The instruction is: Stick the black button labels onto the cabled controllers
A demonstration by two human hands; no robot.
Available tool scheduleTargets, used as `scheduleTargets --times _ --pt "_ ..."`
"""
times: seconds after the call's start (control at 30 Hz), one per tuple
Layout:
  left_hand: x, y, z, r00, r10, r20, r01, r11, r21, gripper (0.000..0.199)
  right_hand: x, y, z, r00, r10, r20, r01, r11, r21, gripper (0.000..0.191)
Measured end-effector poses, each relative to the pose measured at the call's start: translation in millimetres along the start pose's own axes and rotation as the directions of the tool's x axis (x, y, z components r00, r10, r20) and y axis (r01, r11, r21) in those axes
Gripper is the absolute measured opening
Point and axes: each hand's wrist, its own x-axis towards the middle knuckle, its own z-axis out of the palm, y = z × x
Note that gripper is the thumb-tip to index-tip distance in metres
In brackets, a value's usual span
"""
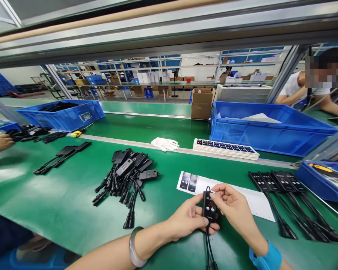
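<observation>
My left hand (187, 219) grips a small black controller (208, 207) with red and white button marks, its cables hanging down toward me. My right hand (232, 208) pinches the controller's top right edge with thumb and fingers. Just behind the hands lies a white label sheet (250, 198) with two dark stickers (188, 181) at its left end. A pile of black controllers with cables (126, 174) lies to the left. A row of several finished controllers (276, 180) lies to the right.
Blue bins stand at back right (270, 133), back left (62, 114) and far right (323, 183). A stack of label sheets (225, 148) and a white glove (165, 143) lie beyond the belt rail. Another person's hand (0, 143) is at left; a seated person (312, 88) at right.
</observation>
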Motion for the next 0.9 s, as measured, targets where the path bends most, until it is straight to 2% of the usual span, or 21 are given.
scheduleTargets --times 0.33,0.5,0.77,0.9 --pt "0.4 3.2 1.9 1.000 -0.004 0.004 0.004 0.997 0.075 0.067 -5.5 9.1 -0.1 0.994 -0.093 -0.060 0.087 0.992 -0.093 0.026" --pt "0.2 4.3 1.7 1.000 -0.001 0.029 -0.002 0.997 0.077 0.064 -4.6 12.2 0.1 0.993 -0.092 -0.079 0.086 0.993 -0.085 0.029" --pt "0.4 9.7 0.6 0.999 -0.038 0.004 0.038 0.999 0.013 0.062 5.2 22.7 -5.0 0.996 -0.077 -0.054 0.067 0.984 -0.164 0.031" --pt "2.0 14.9 1.1 0.999 -0.033 -0.028 0.032 0.999 -0.025 0.050 5.6 26.3 -2.0 0.997 -0.059 0.050 0.065 0.990 -0.127 0.033"
